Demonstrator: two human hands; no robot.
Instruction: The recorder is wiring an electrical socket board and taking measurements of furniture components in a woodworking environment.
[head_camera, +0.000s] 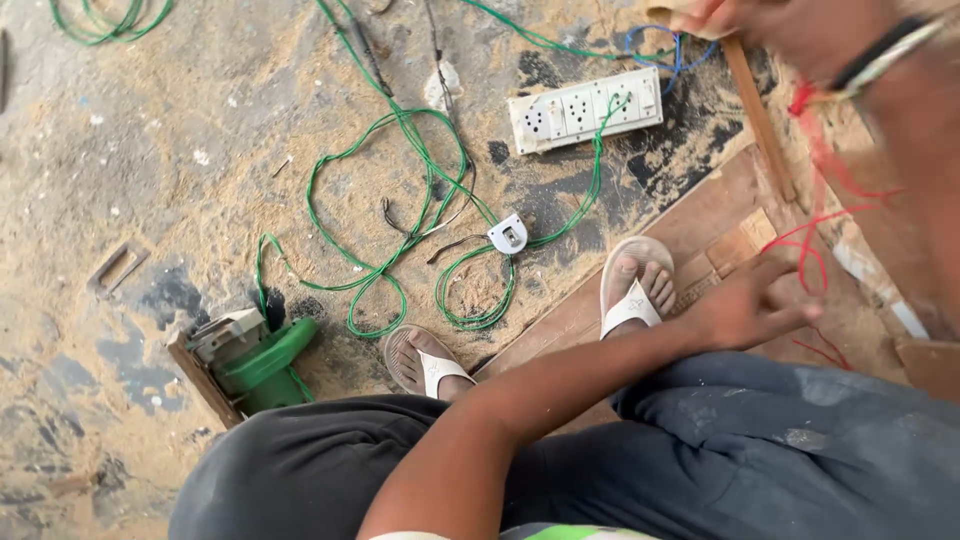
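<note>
While the left hand (750, 305) rests open-fingered on the flat brown wooden board (700, 225), seemingly stiff and edge-grippable, the right hand (790, 25) pinches a thin wooden strip (760, 120).

Socket board (586, 110) sits on the floor (150, 150) near its far edge, cable (400, 200) looping before it. Power tool (250, 360) lies left, beside the sandalled foot (425, 362). Plank (700, 230) lies right.

White socket board (586, 110), green cable (400, 200), green power tool (255, 360) on sawdust floor (180, 130)
</note>
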